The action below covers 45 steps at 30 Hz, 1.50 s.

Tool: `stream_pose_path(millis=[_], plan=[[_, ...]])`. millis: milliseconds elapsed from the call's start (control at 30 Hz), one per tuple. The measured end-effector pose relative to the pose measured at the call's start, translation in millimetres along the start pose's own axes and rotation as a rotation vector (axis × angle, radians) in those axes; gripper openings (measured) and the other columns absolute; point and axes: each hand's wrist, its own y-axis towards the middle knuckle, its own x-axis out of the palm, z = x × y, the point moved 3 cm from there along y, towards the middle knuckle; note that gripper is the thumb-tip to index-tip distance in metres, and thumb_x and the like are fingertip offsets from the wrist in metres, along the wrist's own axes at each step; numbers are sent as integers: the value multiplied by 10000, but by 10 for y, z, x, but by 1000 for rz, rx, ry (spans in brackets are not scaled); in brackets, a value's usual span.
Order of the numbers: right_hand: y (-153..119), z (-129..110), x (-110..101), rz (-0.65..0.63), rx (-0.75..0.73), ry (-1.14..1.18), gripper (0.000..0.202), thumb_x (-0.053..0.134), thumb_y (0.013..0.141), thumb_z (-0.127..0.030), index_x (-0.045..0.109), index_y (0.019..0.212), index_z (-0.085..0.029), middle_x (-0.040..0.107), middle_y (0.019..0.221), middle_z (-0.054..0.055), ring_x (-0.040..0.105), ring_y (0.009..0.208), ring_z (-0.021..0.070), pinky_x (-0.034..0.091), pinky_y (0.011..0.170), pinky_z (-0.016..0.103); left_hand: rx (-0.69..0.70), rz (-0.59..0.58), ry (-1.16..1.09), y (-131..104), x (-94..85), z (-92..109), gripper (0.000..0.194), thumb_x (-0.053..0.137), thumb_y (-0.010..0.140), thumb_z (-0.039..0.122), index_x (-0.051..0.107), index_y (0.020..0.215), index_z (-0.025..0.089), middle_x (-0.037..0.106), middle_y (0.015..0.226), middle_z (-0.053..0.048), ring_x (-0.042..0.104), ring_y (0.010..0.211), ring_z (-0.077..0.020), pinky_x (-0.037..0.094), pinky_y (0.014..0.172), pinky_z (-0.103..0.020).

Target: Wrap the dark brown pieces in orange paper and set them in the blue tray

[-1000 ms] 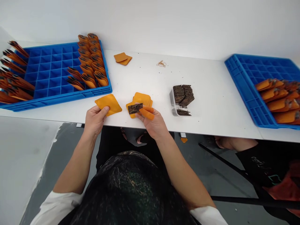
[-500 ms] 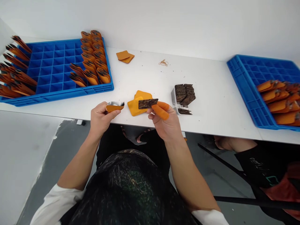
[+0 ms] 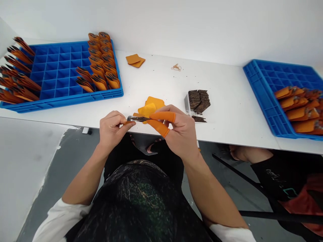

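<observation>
My left hand (image 3: 112,129) pinches a small orange pouch (image 3: 128,122) whose silvery mouth is open towards the right. Orange finger covers sit on two fingers of my right hand (image 3: 178,129), which grips a dark brown flat piece (image 3: 141,119). The left end of that piece is at the pouch's mouth, partly inside it. Just behind my hands lie several yellow-orange pouches (image 3: 154,102). A clear container (image 3: 187,106) to the right of them holds a stack of dark brown pieces (image 3: 199,100).
Blue divided crates with filled orange pouches stand at the left (image 3: 83,97) and right (image 3: 262,97). Two orange squares (image 3: 136,60) and some rubber bands (image 3: 176,67) lie farther back. Another person's arm (image 3: 252,154) shows below the table at right.
My right hand has moved left, bringing the dark piece from above the yellow pouches to the mouth of the pouch in my left hand. My left hand has barely moved.
</observation>
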Motion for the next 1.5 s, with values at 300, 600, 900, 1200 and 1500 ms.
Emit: stream_pose_path(millis=[300, 600, 900, 1200, 1500], plan=[[12, -103, 121, -114, -338, -615, 243, 653, 1004, -150, 769, 800, -211, 773, 1003, 58, 646, 864, 185, 511, 743, 354, 169, -26, 110, -6, 17, 37, 201, 843, 922, 284, 720, 782, 209, 710, 742, -11, 605, 664, -144, 458, 604, -287], [60, 42, 75, -186, -199, -425, 164, 662, 1021, -212, 809, 1093, -220, 775, 1146, 83, 685, 953, 201, 568, 786, 369, 6, -13, -154, -33, -19, -38, 69, 896, 873, 257, 830, 885, 240, 750, 792, -10, 633, 651, -125, 488, 600, -262], [84, 265, 102, -190, 42, -54, 126, 736, 966, -207, 847, 993, -261, 800, 947, 14, 674, 795, 134, 543, 686, 280, -235, 10, -484, -46, 20, -107, 141, 939, 811, 289, 835, 895, 246, 747, 824, -20, 657, 711, -146, 503, 620, -270], [75, 209, 86, -151, -48, -197, 129, 733, 974, -201, 849, 994, -254, 782, 957, 20, 682, 815, 140, 556, 710, 285, -95, 19, -287, -13, -146, -106, 34, 861, 900, 299, 834, 904, 278, 786, 942, -44, 730, 854, -186, 603, 784, -357], [19, 197, 156, -128, -205, -385, 164, 687, 986, -167, 840, 988, -227, 792, 971, 51, 720, 861, 175, 570, 751, 316, 177, -128, -44, 187, -291, 179, 81, 807, 947, 214, 820, 993, 279, 814, 960, -35, 735, 860, -177, 576, 791, -337]])
